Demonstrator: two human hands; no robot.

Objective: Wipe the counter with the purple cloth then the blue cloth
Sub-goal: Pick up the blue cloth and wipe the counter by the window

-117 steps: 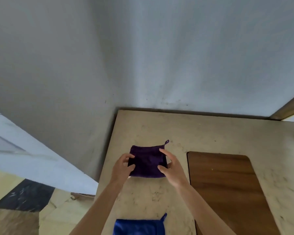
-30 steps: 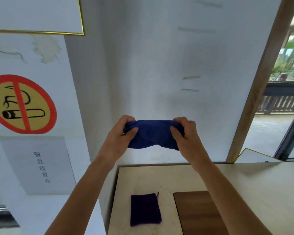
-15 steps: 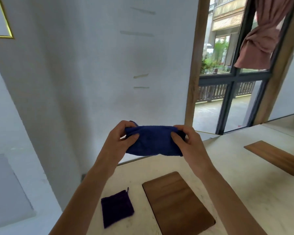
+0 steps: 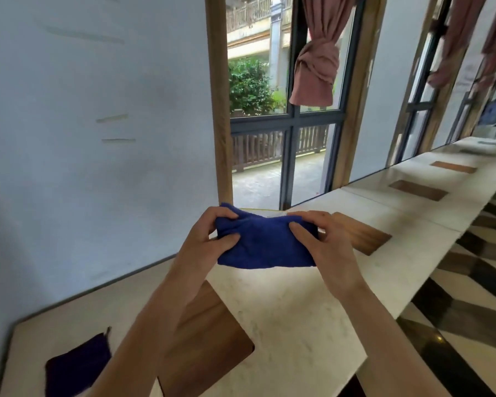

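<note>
I hold the blue cloth stretched between both hands, in the air above the counter. My left hand grips its left end and my right hand grips its right end. The purple cloth lies folded flat on the counter at the lower left, near the wall corner, away from both hands. My left forearm crosses in front of part of it.
A wooden inlay sits in the counter under my left forearm, another behind my right hand, and more farther along. A white wall bounds the left. Windows with tied pink curtains line the far side. A patterned floor lies on the right.
My view has swung right along the counter, from the wall corner to the windows. Both hands keep holding the blue cloth in the air; the purple cloth stays where it lay.
</note>
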